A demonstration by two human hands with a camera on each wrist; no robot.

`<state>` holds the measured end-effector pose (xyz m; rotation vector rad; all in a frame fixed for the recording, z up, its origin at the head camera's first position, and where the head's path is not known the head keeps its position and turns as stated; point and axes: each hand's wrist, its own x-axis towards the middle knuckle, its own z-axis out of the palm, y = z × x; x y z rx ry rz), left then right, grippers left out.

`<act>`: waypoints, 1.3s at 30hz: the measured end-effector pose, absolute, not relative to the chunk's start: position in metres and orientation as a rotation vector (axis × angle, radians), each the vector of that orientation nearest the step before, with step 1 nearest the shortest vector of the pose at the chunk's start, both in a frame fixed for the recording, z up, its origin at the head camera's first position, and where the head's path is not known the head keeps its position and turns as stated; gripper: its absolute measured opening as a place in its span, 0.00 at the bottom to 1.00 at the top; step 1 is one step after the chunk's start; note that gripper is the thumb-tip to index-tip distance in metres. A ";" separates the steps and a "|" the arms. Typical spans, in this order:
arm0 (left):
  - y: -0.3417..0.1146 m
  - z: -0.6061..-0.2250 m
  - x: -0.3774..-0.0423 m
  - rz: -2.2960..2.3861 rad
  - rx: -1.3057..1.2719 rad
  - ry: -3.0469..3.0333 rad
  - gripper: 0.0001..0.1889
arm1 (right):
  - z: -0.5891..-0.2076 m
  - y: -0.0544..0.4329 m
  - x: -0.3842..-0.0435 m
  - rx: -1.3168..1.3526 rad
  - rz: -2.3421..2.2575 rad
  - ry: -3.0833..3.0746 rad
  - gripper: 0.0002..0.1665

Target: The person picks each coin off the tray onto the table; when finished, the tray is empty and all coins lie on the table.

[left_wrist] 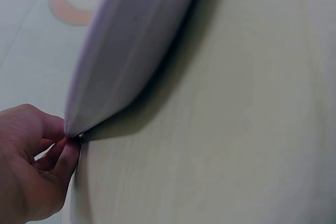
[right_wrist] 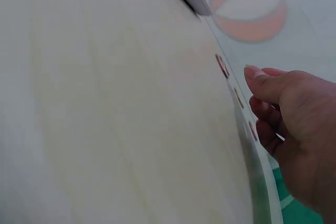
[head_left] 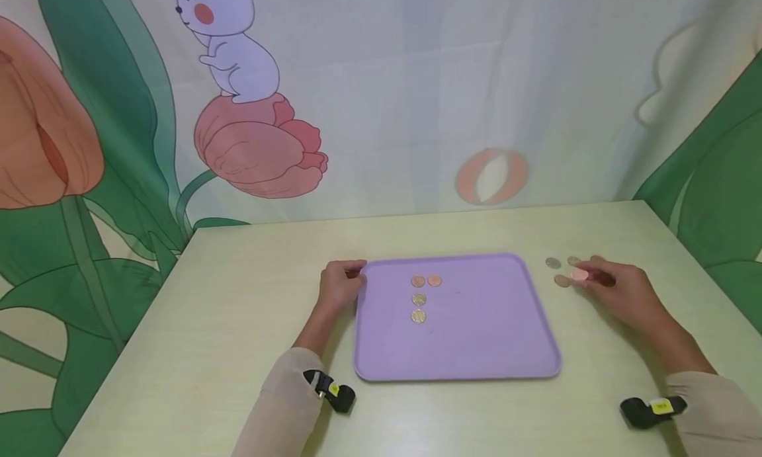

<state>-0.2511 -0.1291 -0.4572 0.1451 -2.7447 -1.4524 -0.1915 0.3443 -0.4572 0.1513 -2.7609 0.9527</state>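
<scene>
A purple tray [head_left: 488, 325] lies on the table. My left hand [head_left: 340, 286] pinches its far left corner between thumb and fingers; the left wrist view shows the fingertips on the tray's rim [left_wrist: 79, 103]. On the tray are two copper coins [head_left: 418, 281] side by side, with two gold-coloured coins [head_left: 419, 299] in a column below the left one. Right of the tray, my right hand [head_left: 625, 295] pinches a pinkish copper coin [head_left: 579, 274] at its fingertips. Several loose coins lie close by, among them a silver coin [head_left: 553, 263] and a copper coin [head_left: 562, 281].
The pale wooden table [head_left: 238, 325] reaches back to a hanging cloth [head_left: 405, 113] printed with flowers and an animal. More printed cloth [head_left: 720, 153] stands along the right edge. A small black camera [head_left: 651, 411] is strapped at the right sleeve, another [head_left: 333, 392] at the left.
</scene>
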 end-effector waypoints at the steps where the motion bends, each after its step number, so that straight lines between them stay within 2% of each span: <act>1: -0.129 -0.457 -0.251 -1.455 0.139 -2.742 0.18 | -0.459 0.348 -0.192 0.136 0.948 -2.770 0.24; 8: -0.128 -0.458 -0.252 -1.448 0.143 -2.746 0.18 | -0.471 0.365 -0.196 0.044 0.869 -2.813 0.22; 13: -0.127 -0.459 -0.254 -1.439 0.149 -2.750 0.18 | -0.470 0.367 -0.196 0.076 0.861 -2.797 0.21; 22: -0.127 -0.460 -0.255 -1.430 0.148 -2.752 0.18 | -0.469 0.366 -0.197 0.056 0.930 -2.831 0.26; 31: -0.124 -0.458 -0.256 -1.433 0.129 -2.745 0.18 | -0.467 0.367 -0.196 0.061 0.964 -2.800 0.24; 39: -0.126 -0.458 -0.252 -1.438 0.159 -2.745 0.18 | -0.470 0.363 -0.197 -0.005 0.963 -2.857 0.27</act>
